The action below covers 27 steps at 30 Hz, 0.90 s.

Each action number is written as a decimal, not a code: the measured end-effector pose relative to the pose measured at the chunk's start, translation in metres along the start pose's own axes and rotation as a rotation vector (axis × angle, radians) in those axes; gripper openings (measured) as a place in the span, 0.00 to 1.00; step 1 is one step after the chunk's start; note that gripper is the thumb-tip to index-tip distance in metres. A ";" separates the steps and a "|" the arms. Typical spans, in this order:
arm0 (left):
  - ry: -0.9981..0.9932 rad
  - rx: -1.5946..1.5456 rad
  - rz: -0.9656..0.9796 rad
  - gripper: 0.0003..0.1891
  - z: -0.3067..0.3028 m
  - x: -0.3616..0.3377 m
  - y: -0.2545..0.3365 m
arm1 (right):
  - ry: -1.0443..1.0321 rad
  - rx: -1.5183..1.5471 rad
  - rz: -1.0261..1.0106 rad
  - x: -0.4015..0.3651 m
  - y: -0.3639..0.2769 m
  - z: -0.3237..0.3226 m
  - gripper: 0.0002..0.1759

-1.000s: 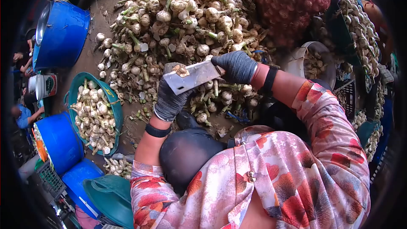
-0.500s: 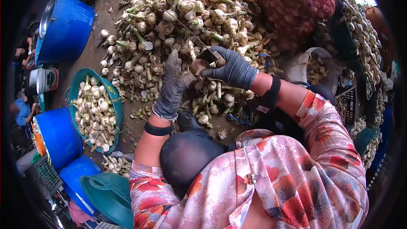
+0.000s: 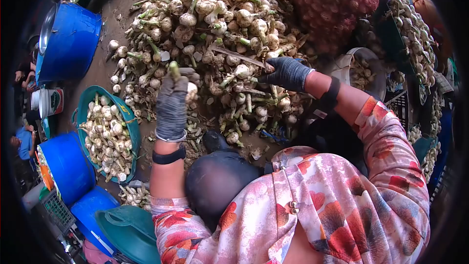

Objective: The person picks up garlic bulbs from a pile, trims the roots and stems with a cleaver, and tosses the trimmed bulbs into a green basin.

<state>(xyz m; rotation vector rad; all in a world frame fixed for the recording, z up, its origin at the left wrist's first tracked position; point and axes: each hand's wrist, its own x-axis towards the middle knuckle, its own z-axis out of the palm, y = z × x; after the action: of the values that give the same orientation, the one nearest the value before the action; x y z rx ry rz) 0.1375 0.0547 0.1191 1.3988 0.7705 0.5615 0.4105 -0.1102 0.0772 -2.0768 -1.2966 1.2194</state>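
Note:
My right hand (image 3: pixel 288 74), in a dark grey knit glove, is closed round the handle of a knife. The knife's long blade (image 3: pixel 239 57) points left over the heap of garlic (image 3: pixel 229 7). My left hand (image 3: pixel 172 102), gloved the same way, is held above the heap's left side with its fingers curled. A pale garlic bulb (image 3: pixel 191 92) shows at its palm side, and a green cut stem (image 3: pixel 174 70) stands up at its fingertips. The fingers partly hide what they grip. Stems and dirt-streaked bulbs lie thickly around both hands.
Left stands a teal basket (image 3: pixel 135 139) of trimmed garlic, with blue tubs (image 3: pixel 71 41) beyond it. A red mesh sack (image 3: pixel 337 7) sits at the upper right, near a white bucket (image 3: pixel 342 71). Dark boots or knees (image 3: pixel 217 173) are below.
My left hand has moved left, away from the knife, with a garlic bulb. My right hand has shifted slightly right and down, and the blade now lies apart from the left hand.

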 end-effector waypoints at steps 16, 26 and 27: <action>-0.578 1.387 0.065 0.26 0.092 0.070 -0.093 | 0.119 -0.140 0.013 -0.019 0.029 0.002 0.25; -0.379 0.266 -0.031 0.18 0.045 0.034 -0.089 | 0.131 -0.333 -0.236 -0.016 0.011 0.027 0.23; -0.452 0.508 0.035 0.18 0.038 0.033 -0.088 | 0.117 -0.357 -0.257 -0.014 0.005 0.028 0.23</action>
<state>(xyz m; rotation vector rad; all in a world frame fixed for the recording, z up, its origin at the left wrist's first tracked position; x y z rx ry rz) 0.1800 0.0450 0.0275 1.9226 0.5354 0.0557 0.3870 -0.1274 0.0649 -2.0904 -1.7621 0.7891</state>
